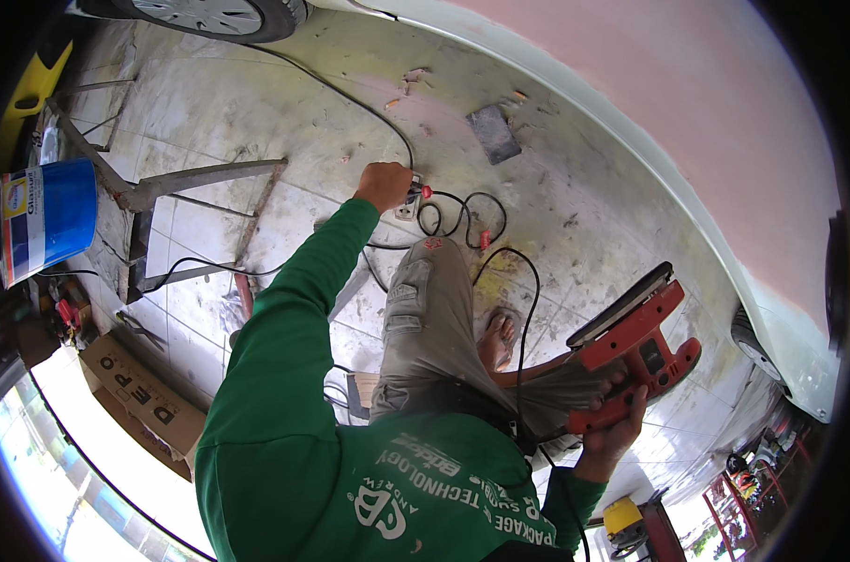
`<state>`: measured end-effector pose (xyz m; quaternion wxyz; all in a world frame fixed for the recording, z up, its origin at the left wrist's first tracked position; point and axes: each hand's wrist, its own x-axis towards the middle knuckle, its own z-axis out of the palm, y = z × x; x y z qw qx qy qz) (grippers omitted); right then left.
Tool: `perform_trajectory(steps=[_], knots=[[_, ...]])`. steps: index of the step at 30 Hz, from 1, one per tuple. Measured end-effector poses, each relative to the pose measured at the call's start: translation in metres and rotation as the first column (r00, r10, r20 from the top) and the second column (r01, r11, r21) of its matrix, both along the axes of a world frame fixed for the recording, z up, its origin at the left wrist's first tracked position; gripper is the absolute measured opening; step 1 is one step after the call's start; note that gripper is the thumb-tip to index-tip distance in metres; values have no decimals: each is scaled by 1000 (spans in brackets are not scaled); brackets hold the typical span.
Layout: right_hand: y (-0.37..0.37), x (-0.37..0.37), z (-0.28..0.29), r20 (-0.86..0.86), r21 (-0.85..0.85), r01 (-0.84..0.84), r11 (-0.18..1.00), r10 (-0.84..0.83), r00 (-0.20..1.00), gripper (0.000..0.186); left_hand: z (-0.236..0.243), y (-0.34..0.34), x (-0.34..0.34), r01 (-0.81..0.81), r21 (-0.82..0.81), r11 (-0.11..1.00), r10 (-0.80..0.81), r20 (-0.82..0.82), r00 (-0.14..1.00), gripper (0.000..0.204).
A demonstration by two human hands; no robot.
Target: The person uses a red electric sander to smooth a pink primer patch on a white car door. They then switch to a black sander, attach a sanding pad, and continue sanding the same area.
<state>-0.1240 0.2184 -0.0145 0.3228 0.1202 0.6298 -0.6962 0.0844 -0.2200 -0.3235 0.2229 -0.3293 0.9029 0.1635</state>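
Green sweatshirt (280, 431), one, worn. Red sander (638, 343), one, at the right side, grasped by the right hand (617, 423). Left hand (384, 186): clenched beside a pale socket (405, 212); its contents I cannot tell.

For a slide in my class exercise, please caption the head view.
Beside a car, the right hand holds a red sander, with the left hand at a socket.
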Motion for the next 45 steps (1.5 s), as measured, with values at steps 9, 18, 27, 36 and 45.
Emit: perform_trajectory(steps=[9,18,27,36,45], knots=[[-4,-2,-1,11,-14,-20,1000,21,1000,49,-9,-6,12,-86,5,996,86,-5,996,19],[-4,0,-4,11,-17,-20,1000,20,1000,52,5,0,-2,-52,-15,999,53,64,997,19],[-8,6,-4,-7,4,-36,999,36,999,51,6,-8,-9,-2,-27,1000,3,36,999,17],[-13,7,-7,2,26,-40,999,40,999,52,-13,1,-11,160,-54,986,-164,-93,982,11],[-62,9,19,-33,-134,-328,935,326,945,46,-30,5,-4,-2,-27,1000,3,34,999,16]])
